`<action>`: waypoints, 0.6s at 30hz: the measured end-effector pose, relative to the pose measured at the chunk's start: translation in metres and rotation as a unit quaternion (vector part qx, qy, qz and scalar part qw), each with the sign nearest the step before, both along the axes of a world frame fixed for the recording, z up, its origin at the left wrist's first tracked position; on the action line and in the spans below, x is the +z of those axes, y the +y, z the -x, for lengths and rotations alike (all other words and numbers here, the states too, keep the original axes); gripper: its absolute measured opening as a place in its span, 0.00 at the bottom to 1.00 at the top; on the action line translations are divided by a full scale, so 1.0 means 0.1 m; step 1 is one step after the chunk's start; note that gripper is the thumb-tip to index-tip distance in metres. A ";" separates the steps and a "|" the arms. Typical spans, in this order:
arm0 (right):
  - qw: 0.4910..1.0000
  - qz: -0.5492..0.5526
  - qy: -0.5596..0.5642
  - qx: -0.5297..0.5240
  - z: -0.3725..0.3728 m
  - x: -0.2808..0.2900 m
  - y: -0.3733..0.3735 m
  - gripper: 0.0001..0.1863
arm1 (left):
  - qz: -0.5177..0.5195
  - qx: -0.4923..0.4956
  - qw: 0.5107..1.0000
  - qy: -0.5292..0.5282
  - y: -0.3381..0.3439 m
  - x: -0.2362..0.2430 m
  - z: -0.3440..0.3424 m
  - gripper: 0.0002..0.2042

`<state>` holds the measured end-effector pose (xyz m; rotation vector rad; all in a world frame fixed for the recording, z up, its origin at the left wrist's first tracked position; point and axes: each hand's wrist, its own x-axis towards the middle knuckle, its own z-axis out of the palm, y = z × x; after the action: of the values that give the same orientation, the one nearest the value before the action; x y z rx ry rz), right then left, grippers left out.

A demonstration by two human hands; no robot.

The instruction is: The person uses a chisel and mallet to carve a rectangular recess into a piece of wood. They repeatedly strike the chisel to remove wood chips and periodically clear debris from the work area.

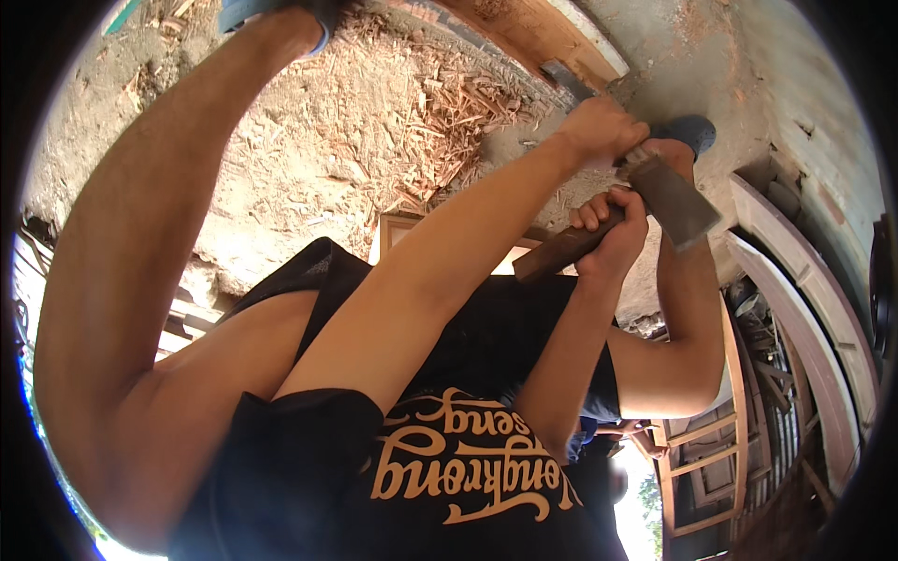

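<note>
Grey chisel (pixel 568 82) is held by the left hand (pixel 603 129), blade at the plank (pixel 524 33); the right hand (pixel 617 232) grips the mallet (pixel 675 201) nearby. Black shirt (pixel 421 533) bears cream lettering (pixel 468 463), upside down. Wood chips (pixel 454 131) lie on the ground (pixel 323 122).

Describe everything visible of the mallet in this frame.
The mallet has a blocky, dark grey head, slightly blurred, its material unclear, and a thick, brown handle that looks wooden. The person's right hand grips the handle, whose free end points lower left in the picture. The head slants down to the right, just below the left hand; whether they touch is unclear.
</note>
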<state>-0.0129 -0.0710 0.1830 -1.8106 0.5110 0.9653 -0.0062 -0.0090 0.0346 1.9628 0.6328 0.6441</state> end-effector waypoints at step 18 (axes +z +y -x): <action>1.000 -0.014 -0.017 -0.016 0.11 0.01 -0.10 0.03 | -0.005 -0.019 1.000 -0.004 -0.07 0.00 0.09 0.04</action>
<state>-0.0238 -0.0815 0.1838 -1.7857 0.5016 0.9129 -0.0152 -0.0161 0.0342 1.9753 0.5870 0.6324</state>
